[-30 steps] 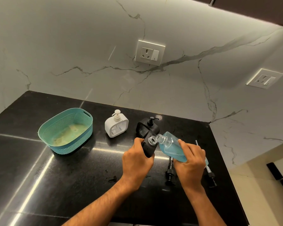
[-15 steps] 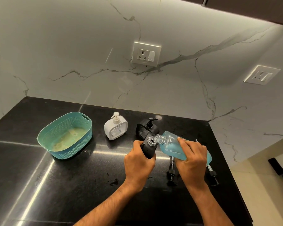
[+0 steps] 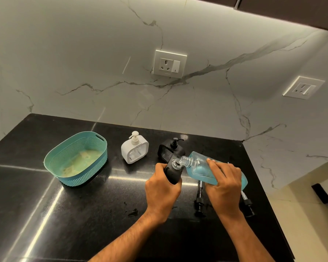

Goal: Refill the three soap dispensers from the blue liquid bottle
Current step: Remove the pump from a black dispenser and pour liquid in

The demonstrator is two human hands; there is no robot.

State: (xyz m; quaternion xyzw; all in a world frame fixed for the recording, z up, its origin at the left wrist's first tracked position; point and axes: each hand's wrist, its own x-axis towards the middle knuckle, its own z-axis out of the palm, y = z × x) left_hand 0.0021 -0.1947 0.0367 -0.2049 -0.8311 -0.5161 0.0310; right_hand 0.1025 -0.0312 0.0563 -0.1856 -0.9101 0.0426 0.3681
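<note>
My left hand grips an open black soap dispenser, tilted, with its round neck facing up. My right hand holds the clear bottle of blue liquid tipped leftward, its open mouth touching the black dispenser's neck. Behind them stand a white dispenser with its pump on and a second black dispenser with its pump on. Two loose black pump heads lie on the counter below and right of my right hand.
A teal plastic basket sits at the left on the black stone counter. The counter's right edge runs close to my right forearm. A marble wall with two sockets stands behind. A small dark spill marks the counter.
The bottle's mouth has dropped from just beside the dispenser's neck onto it, and the bottle tips a little more. Both hands stay in the same place.
</note>
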